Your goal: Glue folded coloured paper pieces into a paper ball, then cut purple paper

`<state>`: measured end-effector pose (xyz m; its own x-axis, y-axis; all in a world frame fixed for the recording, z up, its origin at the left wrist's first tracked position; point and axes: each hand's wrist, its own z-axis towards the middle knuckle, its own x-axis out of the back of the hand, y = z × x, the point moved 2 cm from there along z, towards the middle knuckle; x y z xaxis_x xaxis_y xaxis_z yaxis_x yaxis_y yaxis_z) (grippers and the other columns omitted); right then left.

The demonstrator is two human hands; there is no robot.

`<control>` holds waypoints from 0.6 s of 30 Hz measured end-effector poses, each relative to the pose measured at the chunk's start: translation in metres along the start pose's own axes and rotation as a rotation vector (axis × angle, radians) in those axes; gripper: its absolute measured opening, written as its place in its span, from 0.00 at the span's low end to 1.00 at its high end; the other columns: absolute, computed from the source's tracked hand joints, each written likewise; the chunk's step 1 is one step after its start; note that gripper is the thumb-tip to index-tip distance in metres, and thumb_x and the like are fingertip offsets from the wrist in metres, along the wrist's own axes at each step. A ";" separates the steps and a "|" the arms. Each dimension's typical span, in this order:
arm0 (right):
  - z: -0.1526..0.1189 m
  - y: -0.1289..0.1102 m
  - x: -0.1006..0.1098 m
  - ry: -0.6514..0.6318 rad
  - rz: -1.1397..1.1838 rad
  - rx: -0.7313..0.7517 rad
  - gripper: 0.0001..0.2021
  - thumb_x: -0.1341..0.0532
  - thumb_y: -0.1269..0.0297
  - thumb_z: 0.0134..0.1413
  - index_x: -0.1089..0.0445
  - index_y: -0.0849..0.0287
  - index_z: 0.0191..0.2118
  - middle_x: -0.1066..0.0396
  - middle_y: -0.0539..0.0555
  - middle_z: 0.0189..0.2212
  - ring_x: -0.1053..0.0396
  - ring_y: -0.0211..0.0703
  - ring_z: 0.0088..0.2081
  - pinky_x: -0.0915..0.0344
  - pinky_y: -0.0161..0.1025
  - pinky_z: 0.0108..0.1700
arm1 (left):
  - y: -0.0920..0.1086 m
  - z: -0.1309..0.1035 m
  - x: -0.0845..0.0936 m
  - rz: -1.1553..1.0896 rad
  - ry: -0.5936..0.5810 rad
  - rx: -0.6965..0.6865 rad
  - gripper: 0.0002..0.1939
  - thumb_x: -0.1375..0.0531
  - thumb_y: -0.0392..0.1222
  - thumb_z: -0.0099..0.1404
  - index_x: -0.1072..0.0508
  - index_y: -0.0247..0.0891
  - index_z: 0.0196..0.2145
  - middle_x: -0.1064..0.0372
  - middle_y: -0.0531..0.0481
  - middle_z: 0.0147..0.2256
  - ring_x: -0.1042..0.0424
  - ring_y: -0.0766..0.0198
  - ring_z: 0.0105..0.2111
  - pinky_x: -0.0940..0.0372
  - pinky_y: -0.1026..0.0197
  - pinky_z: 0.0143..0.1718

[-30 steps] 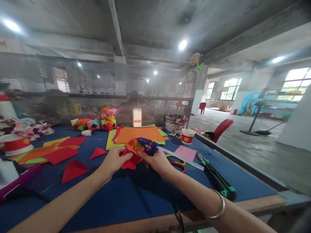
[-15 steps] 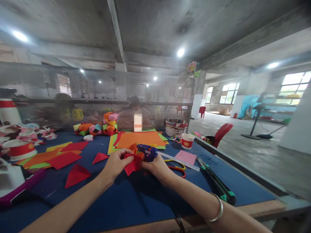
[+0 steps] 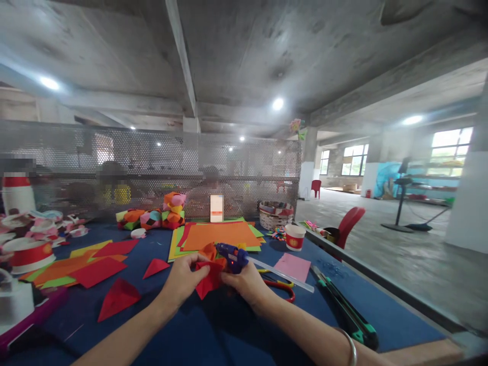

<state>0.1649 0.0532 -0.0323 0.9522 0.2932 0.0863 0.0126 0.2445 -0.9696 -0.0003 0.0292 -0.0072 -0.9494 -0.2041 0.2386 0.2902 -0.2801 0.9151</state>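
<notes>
My left hand (image 3: pixel 182 278) pinches a folded piece of red paper (image 3: pixel 207 284) between thumb and fingers. Folded orange paper (image 3: pixel 208 251) shows just behind the red piece. Wrapped in my right hand (image 3: pixel 248 285) is a blue hot glue gun (image 3: pixel 231 255), its nozzle pointing left over the papers. A clear glue stick (image 3: pixel 284 275) sticks out of its back toward the right. My right thumb is close to the red paper's edge; whether it touches is unclear. Scissors (image 3: pixel 288 290) with red and yellow handles lie partly hidden behind my right hand.
Coloured sheets (image 3: pixel 221 236) are stacked ahead. Red folded triangles (image 3: pixel 119 300) and loose paper (image 3: pixel 98 271) lie left. To the right are a pink sheet (image 3: pixel 293 266), a utility knife (image 3: pixel 345 307), a paper cup (image 3: pixel 295 237) and a basket (image 3: pixel 276 215). Paper balls (image 3: pixel 174 211) stand before the mesh panel (image 3: pixel 244 173).
The whole view has shifted, so the table and both hands appear lower. My hands keep their grips on the red paper and the glue gun, with little other movement visible.
</notes>
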 end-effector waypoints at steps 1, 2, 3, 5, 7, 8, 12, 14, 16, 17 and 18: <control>0.000 0.000 0.000 -0.008 -0.001 0.004 0.07 0.34 0.69 0.41 0.31 0.57 0.30 0.34 0.43 0.19 0.38 0.34 0.19 0.37 0.33 0.22 | -0.001 0.001 0.000 -0.017 -0.008 0.008 0.08 0.36 0.47 0.44 0.24 0.41 0.21 0.27 0.53 0.21 0.29 0.59 0.26 0.35 0.59 0.32; 0.000 0.000 0.000 -0.012 -0.001 0.007 0.07 0.34 0.68 0.41 0.32 0.57 0.29 0.34 0.44 0.19 0.38 0.34 0.19 0.37 0.33 0.22 | -0.002 0.001 0.000 -0.029 -0.013 0.021 0.08 0.36 0.47 0.44 0.24 0.41 0.22 0.26 0.53 0.22 0.29 0.59 0.26 0.36 0.59 0.32; 0.000 -0.001 0.000 -0.011 0.001 0.007 0.07 0.33 0.68 0.42 0.33 0.56 0.28 0.34 0.44 0.20 0.38 0.34 0.20 0.37 0.33 0.22 | -0.003 0.002 0.001 -0.035 -0.016 0.039 0.09 0.35 0.48 0.44 0.23 0.41 0.22 0.26 0.53 0.22 0.30 0.59 0.25 0.36 0.59 0.31; -0.001 -0.001 0.001 -0.005 -0.013 0.001 0.09 0.32 0.67 0.43 0.34 0.56 0.27 0.34 0.44 0.20 0.37 0.35 0.20 0.37 0.33 0.22 | -0.006 0.003 0.001 -0.039 -0.010 0.074 0.10 0.34 0.48 0.43 0.23 0.40 0.23 0.26 0.53 0.21 0.31 0.61 0.24 0.38 0.60 0.29; -0.003 -0.001 0.002 -0.010 -0.030 0.000 0.09 0.31 0.64 0.46 0.32 0.57 0.30 0.32 0.45 0.22 0.37 0.35 0.20 0.36 0.33 0.22 | -0.008 0.004 0.001 -0.058 0.004 0.095 0.11 0.34 0.48 0.42 0.22 0.40 0.23 0.26 0.54 0.21 0.31 0.61 0.23 0.38 0.61 0.29; -0.004 -0.001 0.002 -0.012 -0.034 0.005 0.10 0.31 0.60 0.48 0.30 0.57 0.32 0.31 0.46 0.23 0.36 0.35 0.20 0.36 0.33 0.22 | -0.009 0.004 0.001 -0.073 0.015 0.101 0.11 0.34 0.48 0.42 0.22 0.40 0.23 0.26 0.53 0.21 0.30 0.61 0.24 0.38 0.61 0.29; -0.005 0.002 0.001 -0.038 -0.026 0.000 0.20 0.27 0.51 0.47 0.26 0.58 0.41 0.26 0.50 0.29 0.32 0.38 0.23 0.32 0.35 0.23 | -0.010 0.004 -0.003 -0.100 0.035 0.097 0.10 0.34 0.48 0.42 0.23 0.40 0.23 0.24 0.51 0.23 0.29 0.60 0.26 0.36 0.60 0.31; -0.005 0.004 -0.001 -0.066 0.006 -0.025 0.24 0.25 0.54 0.42 0.25 0.57 0.46 0.24 0.51 0.31 0.30 0.40 0.26 0.31 0.35 0.24 | -0.010 0.004 -0.003 -0.099 0.057 0.090 0.11 0.34 0.48 0.43 0.23 0.39 0.24 0.24 0.50 0.25 0.28 0.59 0.27 0.36 0.60 0.30; -0.003 0.004 -0.002 -0.065 0.034 -0.052 0.29 0.25 0.60 0.40 0.26 0.56 0.52 0.24 0.49 0.31 0.30 0.40 0.27 0.29 0.35 0.25 | -0.010 0.003 -0.003 -0.107 0.084 0.087 0.13 0.34 0.49 0.44 0.23 0.39 0.26 0.24 0.50 0.26 0.29 0.59 0.27 0.36 0.60 0.30; -0.003 0.004 -0.002 -0.053 0.035 -0.061 0.30 0.26 0.63 0.40 0.27 0.56 0.54 0.24 0.48 0.30 0.30 0.39 0.26 0.29 0.35 0.26 | -0.011 0.003 -0.003 -0.113 0.096 0.085 0.13 0.33 0.50 0.44 0.23 0.39 0.26 0.24 0.50 0.26 0.29 0.59 0.27 0.36 0.60 0.30; -0.002 0.004 -0.001 -0.034 0.031 -0.066 0.31 0.28 0.66 0.40 0.28 0.56 0.55 0.25 0.48 0.29 0.30 0.39 0.25 0.29 0.35 0.26 | -0.011 0.003 -0.002 -0.120 0.104 0.080 0.14 0.33 0.50 0.44 0.24 0.39 0.27 0.25 0.51 0.26 0.29 0.60 0.27 0.36 0.60 0.31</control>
<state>0.1644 0.0522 -0.0368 0.9415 0.3312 0.0624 0.0042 0.1735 -0.9848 -0.0017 0.0358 -0.0169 -0.9579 -0.2709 0.0954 0.1616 -0.2339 0.9587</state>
